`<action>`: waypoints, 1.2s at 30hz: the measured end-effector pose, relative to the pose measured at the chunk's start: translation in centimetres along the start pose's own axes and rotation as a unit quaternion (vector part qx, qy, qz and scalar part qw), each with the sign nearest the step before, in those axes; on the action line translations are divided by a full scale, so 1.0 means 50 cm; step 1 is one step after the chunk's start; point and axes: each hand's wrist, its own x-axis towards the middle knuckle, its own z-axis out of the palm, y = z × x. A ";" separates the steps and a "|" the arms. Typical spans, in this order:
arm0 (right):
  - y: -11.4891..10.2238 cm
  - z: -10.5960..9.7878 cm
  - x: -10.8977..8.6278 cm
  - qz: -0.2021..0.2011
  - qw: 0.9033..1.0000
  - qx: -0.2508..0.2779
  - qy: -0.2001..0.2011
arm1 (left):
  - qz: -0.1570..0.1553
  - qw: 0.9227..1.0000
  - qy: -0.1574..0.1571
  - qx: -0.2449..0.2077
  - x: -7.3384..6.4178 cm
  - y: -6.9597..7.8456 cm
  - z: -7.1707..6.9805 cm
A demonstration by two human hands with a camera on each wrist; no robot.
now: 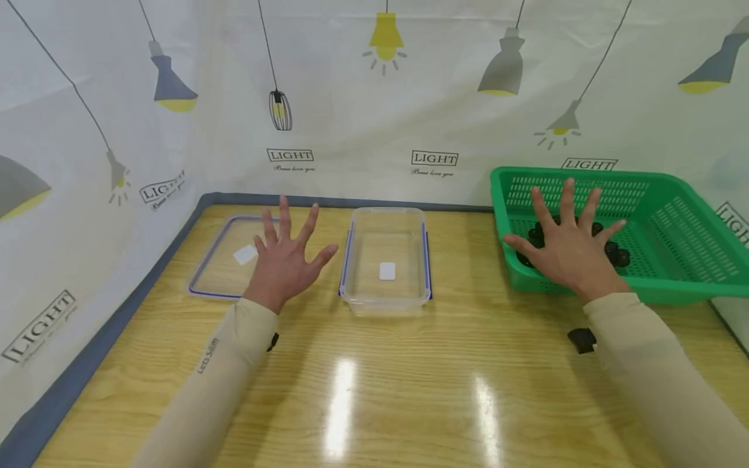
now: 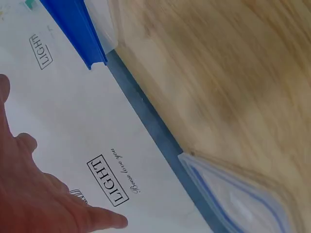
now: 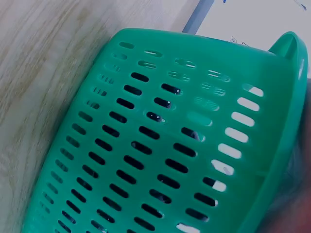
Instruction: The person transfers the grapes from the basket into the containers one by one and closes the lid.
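Note:
Fingers spread wide, my left hand (image 1: pixel 285 270) hovers between a clear lid with a blue seal (image 1: pixel 210 273) and a clear plastic container (image 1: pixel 386 305); it holds nothing. The lid lies flat on the table at the left, partly covered by that hand. The container stands uncovered, with blue side clips and a white square label. Above the near side of a green basket (image 1: pixel 696 286) is my right hand (image 1: pixel 570 253), also spread and holding nothing. Several small black round objects (image 1: pixel 617 255) lie in the basket, partly hidden behind the right hand; their kind is unclear.
The wooden table (image 1: pixel 409 390) meets a white printed sheet (image 1: pixel 351 110) at the back and left. A blue-grey strip (image 1: pixel 456 207) runs along that border. Tall slotted walls of the basket fill most of the right wrist view.

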 end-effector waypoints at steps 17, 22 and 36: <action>0.008 0.008 -0.003 -0.001 1.000 0.001 0.006 | -0.001 0.891 -0.038 -0.452 0.010 0.020 0.043; 0.010 0.007 -0.002 0.003 1.000 0.002 0.002 | -0.016 0.858 -0.067 -0.509 0.007 0.019 0.066; 0.013 0.010 -0.001 0.004 1.000 0.003 -0.002 | -0.012 0.831 -0.096 -0.548 0.004 0.026 0.106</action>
